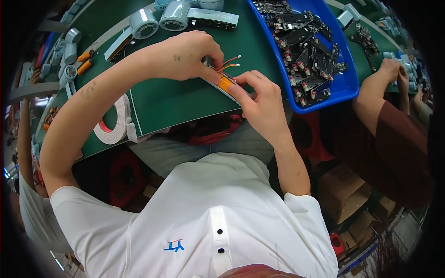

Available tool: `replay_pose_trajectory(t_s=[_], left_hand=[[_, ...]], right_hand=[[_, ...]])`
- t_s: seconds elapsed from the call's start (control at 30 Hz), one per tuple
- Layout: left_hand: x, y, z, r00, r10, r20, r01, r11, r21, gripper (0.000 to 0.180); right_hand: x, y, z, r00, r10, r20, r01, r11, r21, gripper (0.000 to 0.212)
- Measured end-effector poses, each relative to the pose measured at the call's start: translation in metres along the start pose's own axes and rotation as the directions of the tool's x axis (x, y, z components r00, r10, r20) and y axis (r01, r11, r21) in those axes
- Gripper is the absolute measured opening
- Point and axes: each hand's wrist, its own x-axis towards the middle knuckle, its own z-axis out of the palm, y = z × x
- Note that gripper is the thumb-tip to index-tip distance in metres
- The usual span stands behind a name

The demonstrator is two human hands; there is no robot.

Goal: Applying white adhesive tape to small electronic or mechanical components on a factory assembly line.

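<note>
Above the table's near edge, my left hand (192,55) curls closed around a pale grey fan handle shell (234,97), mostly hidden by my fingers. An orange cylindrical battery (225,84) lies in or against this shell; I cannot tell how deep it sits. Thin wires (230,66) with small white plugs stick out beside my left fingers. Closed in a pinch, my right hand (263,99) has its thumb and fingertips on the battery's near end and the shell.
A blue tray (301,110) piled with black circuit boards (308,55) stands at right. Several grey fan bodies (143,24) lie at the back. A roll of white tape (112,132) is by my left forearm; orange batteries (85,65) lie at far left. Another person's hand (389,69) works at right.
</note>
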Motion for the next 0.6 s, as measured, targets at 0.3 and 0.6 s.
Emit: replay_pose_trajectory(t_s=[0.3, 0.6], left_hand=[[0.005, 0.014, -0.004, 0.985, -0.169, 0.038, 0.171, 0.984, -0.041, 0.009], [0.006, 0.007, -0.005, 0.995, -0.086, 0.052, 0.086, 0.996, -0.014, 0.013]], right_hand=[[0.005, -0.001, -0.004, 0.996, 0.076, 0.047, -0.075, 0.997, -0.017, 0.011], [0.005, -0.001, -0.006, 0.981, 0.162, 0.110, -0.170, 0.983, 0.067, 0.012]])
